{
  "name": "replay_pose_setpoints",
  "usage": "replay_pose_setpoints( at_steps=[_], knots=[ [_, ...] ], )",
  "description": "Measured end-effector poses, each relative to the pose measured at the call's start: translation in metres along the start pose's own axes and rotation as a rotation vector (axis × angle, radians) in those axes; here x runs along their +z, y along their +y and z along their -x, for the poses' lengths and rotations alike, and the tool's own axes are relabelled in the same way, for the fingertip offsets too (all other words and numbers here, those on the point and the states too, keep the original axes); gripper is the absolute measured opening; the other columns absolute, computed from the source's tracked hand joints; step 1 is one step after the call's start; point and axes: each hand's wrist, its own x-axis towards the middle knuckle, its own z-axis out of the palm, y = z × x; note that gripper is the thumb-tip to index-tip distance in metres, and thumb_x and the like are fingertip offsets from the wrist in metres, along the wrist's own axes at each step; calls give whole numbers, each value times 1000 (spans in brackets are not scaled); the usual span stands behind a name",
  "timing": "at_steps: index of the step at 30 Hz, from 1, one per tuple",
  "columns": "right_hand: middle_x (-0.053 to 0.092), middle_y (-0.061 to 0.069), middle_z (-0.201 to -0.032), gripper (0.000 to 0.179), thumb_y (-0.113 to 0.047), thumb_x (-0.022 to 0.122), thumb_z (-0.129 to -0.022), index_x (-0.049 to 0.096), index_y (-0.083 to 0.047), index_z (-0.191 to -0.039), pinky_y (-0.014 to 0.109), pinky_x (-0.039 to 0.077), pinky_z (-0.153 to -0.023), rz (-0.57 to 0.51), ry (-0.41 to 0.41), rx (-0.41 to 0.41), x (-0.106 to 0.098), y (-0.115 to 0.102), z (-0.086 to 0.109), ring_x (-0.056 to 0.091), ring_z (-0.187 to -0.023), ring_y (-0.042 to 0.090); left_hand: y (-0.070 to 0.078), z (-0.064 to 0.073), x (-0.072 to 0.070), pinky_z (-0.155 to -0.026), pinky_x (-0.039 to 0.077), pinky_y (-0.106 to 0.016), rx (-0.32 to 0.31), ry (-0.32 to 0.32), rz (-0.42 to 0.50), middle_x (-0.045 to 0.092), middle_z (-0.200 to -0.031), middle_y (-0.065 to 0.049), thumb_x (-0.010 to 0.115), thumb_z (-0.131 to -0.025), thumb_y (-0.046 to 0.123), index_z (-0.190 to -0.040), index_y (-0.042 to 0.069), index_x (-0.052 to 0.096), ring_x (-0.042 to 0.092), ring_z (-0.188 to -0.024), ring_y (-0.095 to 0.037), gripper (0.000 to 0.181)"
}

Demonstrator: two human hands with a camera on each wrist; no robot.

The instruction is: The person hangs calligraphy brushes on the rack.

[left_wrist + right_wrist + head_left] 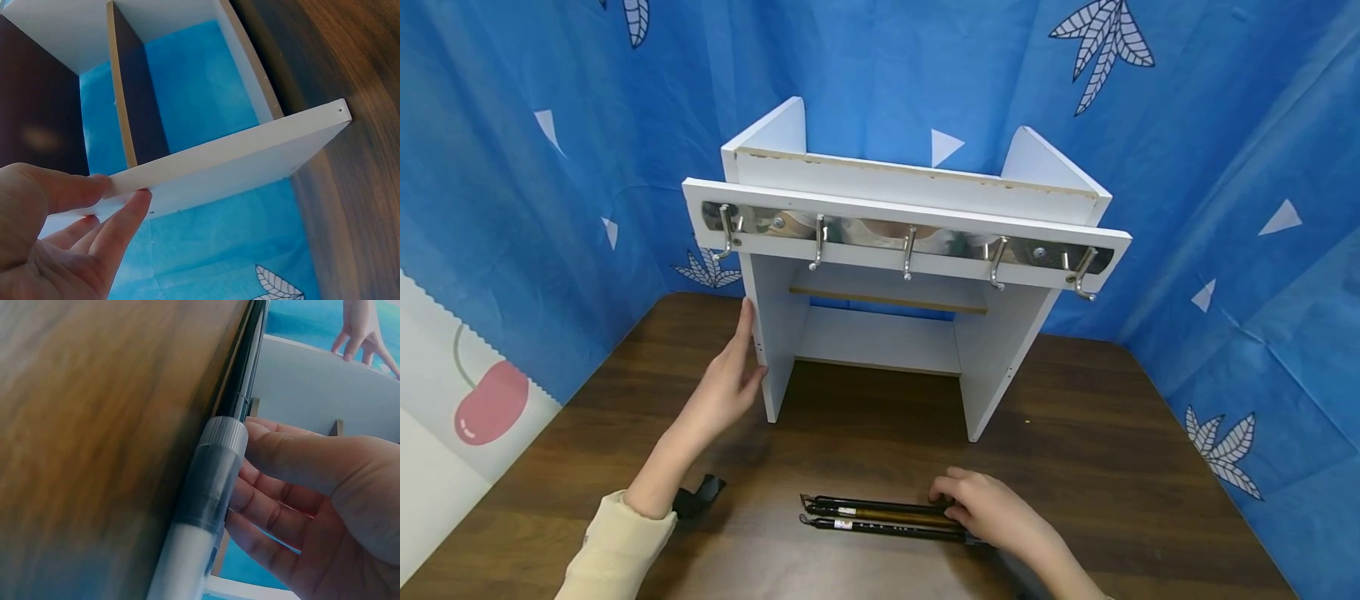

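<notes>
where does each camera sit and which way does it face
Head: on the head, facing forward and down at the white shelf unit with metal hooks; left hand, right hand and forearms show.
Left wrist: worn there, facing the unit's side panel; left hand shows.
Right wrist: worn there, facing along slim dark rods; right hand shows, left hand beyond.
Shared by head and right wrist: the rods.

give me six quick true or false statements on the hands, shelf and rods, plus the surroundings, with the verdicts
1. The left hand touches the white shelf. True.
2. The right hand is at the rods. True.
3. The rods stand upright inside the shelf. False: they lie on the table in front of it.
4. The rail across the shelf carries five hooks. True.
5. Both hands touch the rods. False: only the right does.
6. The curtain is red. False: it is blue.
</notes>
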Motion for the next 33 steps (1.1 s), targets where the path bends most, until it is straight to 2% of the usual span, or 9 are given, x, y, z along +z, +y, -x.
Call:
replay_pose_setpoints(
  at_steps=[17,25,33],
  knots=[
    [56,-7,-86,25,2,76,-74,64,-15,-89,19,48,-61,35,3,-8,4,-1,-2,57,-73,4,0,1,1,-78,48,-52,2,1,-3,17,-149,-26,62,-76,-22,-150,16,-9,52,-108,-45,110],
    [56,-6,-85,25,2,76,-73,64,-14,-88,18,48,-60,55,12,-8,2,0,-5,57,-72,5,1,-4,-2,-78,49,-52,15,4,-3,17,-150,-24,62,-75,-23,-150,16,-10,50,-111,-44,110],
    [56,-6,-85,25,2,76,-73,63,-14,-87,17,48,-59,57,3,-5,6,-1,-5,57,-72,5,1,-1,-1,-78,49,-52,-5,-9,2,16,-150,-25,61,-76,-22,-150,16,-10,50,-110,-45,110]
  ],
)
